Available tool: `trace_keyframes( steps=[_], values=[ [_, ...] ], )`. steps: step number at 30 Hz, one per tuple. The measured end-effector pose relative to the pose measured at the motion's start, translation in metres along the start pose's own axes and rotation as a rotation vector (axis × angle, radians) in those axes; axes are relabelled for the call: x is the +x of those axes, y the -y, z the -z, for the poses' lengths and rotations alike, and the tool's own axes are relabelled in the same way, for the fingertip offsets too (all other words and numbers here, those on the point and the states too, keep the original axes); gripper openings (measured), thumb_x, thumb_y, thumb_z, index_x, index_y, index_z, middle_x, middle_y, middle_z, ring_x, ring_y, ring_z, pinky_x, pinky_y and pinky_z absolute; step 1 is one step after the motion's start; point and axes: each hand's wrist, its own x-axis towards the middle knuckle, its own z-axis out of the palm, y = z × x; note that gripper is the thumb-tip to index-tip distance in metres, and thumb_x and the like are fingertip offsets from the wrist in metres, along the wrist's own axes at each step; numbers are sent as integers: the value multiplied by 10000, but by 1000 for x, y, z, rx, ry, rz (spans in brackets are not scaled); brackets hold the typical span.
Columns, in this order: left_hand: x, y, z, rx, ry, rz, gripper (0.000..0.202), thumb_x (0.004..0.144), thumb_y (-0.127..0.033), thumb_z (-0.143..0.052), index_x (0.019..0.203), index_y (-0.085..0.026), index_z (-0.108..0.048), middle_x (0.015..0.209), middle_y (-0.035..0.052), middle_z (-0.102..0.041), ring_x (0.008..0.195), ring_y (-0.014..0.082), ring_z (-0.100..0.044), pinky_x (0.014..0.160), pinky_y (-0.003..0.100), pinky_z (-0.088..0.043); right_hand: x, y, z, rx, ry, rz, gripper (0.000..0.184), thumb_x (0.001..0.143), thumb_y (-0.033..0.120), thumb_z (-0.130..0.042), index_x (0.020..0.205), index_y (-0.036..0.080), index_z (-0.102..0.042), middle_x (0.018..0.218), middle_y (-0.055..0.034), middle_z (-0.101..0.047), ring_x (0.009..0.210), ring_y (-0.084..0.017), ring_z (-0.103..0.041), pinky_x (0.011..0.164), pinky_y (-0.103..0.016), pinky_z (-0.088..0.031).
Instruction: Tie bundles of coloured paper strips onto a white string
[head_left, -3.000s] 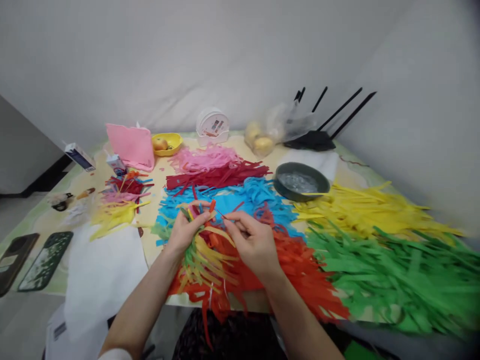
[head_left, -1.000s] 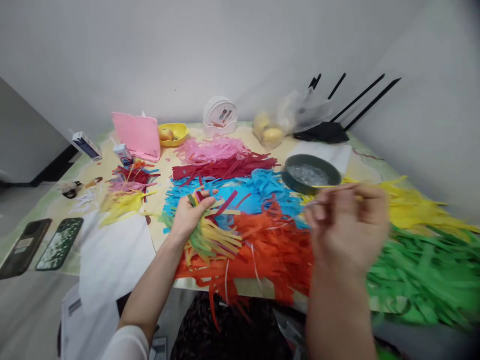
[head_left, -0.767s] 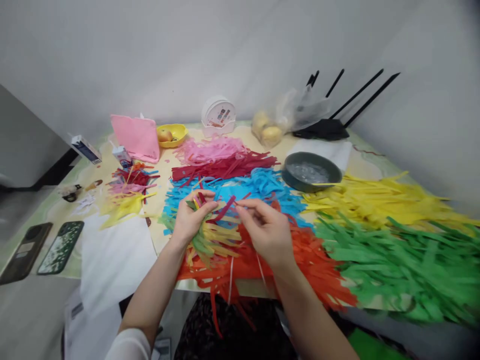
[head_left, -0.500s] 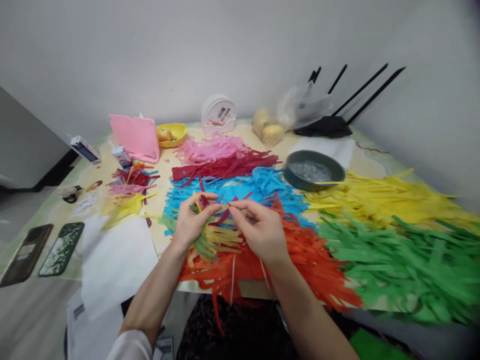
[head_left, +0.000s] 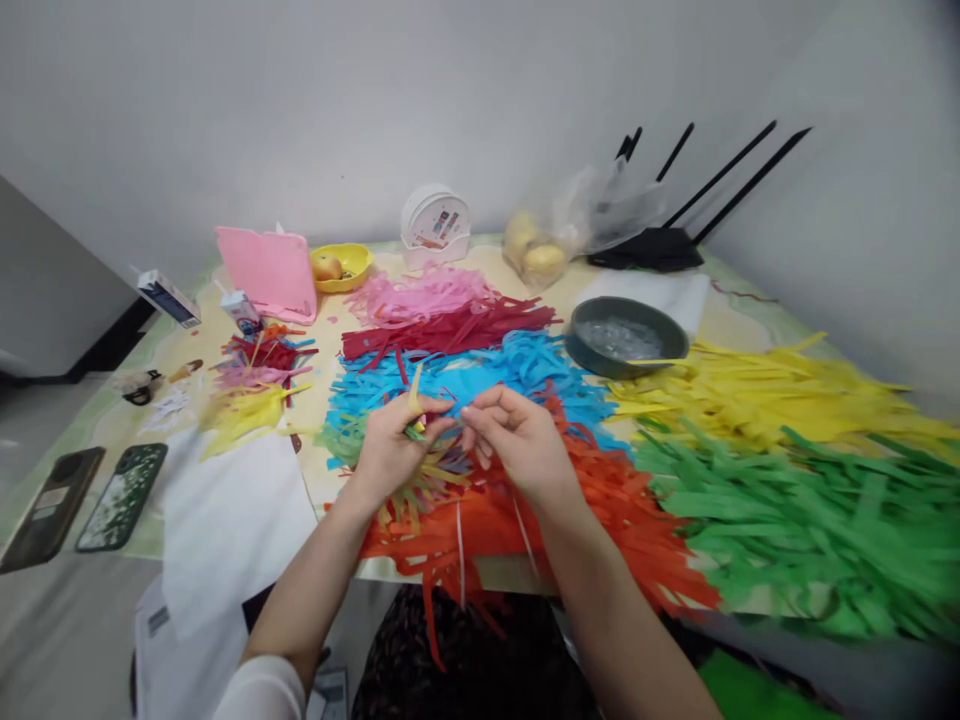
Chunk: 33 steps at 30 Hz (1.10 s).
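Observation:
My left hand is closed around a bunch of multicoloured paper strips; yellow and green ends fan out below it and one yellow strip sticks up above. Just to its right, my right hand has thumb and forefinger pinched together, fingertips almost meeting the left ones. Whatever lies in that pinch is too small to make out. Under the hands spread blue paper strips and orange-red paper strips. Two thin pale strings hang near the table's front edge.
Green strips and yellow strips cover the right side. A dark bowl holds clear pieces. Dark red strips and pink strips lie behind. Two phones, white paper and a pink tablet case are left.
The dark red strip between my hands is no longer visible there. A yellow strip now stands up from my left hand, and my right fingers have curled in closer to it.

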Motion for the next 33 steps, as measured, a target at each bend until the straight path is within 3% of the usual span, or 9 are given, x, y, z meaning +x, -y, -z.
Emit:
trace_keyframes(
  steps=[4, 9, 11, 14, 17, 21, 23, 28, 33],
  values=[
    [-1, 1, -1, 18, 115, -5, 131, 828, -336, -692, 859, -214, -730, 808, 49, -743, 744, 172, -667, 732, 281, -507, 2, 4, 7, -89, 44, -7, 395, 730, 520, -724, 931, 196, -620, 539, 36, -622, 417, -119, -510, 447, -252, -433],
    [-2, -1, -6, -4, 158, 48, 243, 807, -436, -706, 834, -195, -708, 782, 41, -729, 698, 161, -644, 697, 264, -482, 1, 5, 10, -422, -69, 174, 166, 738, 346, -713, 719, 186, -671, 612, 9, -570, 531, -107, -464, 495, -240, -364],
    [-2, -2, -6, -14, 155, 69, 254, 798, -439, -715, 824, -186, -705, 778, 37, -724, 698, 158, -643, 686, 254, -471, 1, 4, 8, -321, -104, 152, 154, 748, 336, -706, 735, 196, -644, 563, 35, -510, 484, -93, -411, 452, -231, -316],
    [0, -1, -5, -42, 177, 113, 234, 769, -406, -748, 797, -176, -713, 763, 31, -725, 696, 160, -648, 680, 254, -470, -1, 12, 11, 43, -225, 160, 184, 788, 374, -685, 815, 230, -573, 566, 62, -491, 415, -76, -354, 374, -211, -231],
    [3, 1, 1, -174, 208, 182, 215, 788, -391, -724, 807, -177, -741, 851, 54, -758, 809, 199, -688, 752, 294, -507, -8, 35, 30, 291, -457, 378, 193, 781, 335, -702, 822, 253, -531, 700, 48, -570, 407, -61, -347, 347, -204, -194],
    [8, 1, 11, -368, 149, 261, 243, 799, -401, -701, 845, -174, -775, 974, 86, -768, 964, 255, -697, 859, 356, -524, -23, 55, 48, 313, -658, 601, 113, 823, 262, -665, 793, 264, -557, 569, 69, -405, 409, -78, -267, 355, -223, -151],
    [9, 0, 14, -354, 135, 317, 247, 793, -396, -706, 877, -177, -780, 935, 79, -772, 890, 241, -707, 806, 336, -532, -26, 50, 40, 154, -572, 547, 68, 845, 248, -646, 835, 264, -581, 555, 69, -376, 424, -89, -294, 370, -225, -194],
    [6, -1, 12, -252, 244, 253, 256, 813, -397, -682, 871, -161, -762, 823, 54, -746, 798, 205, -681, 771, 298, -511, -13, 19, -9, -419, -51, 278, 157, 860, 306, -631, 998, 236, -651, 617, 41, -483, 514, -114, -443, 476, -249, -331],
    [6, 0, 13, -304, 383, 272, 336, 767, -480, -713, 842, -154, -737, 838, 46, -730, 784, 204, -657, 745, 294, -499, 8, 11, -19, -474, 50, 261, 126, 833, 331, -635, 836, 210, -672, 603, 28, -514, 561, -132, -463, 555, -270, -364]
  ],
)
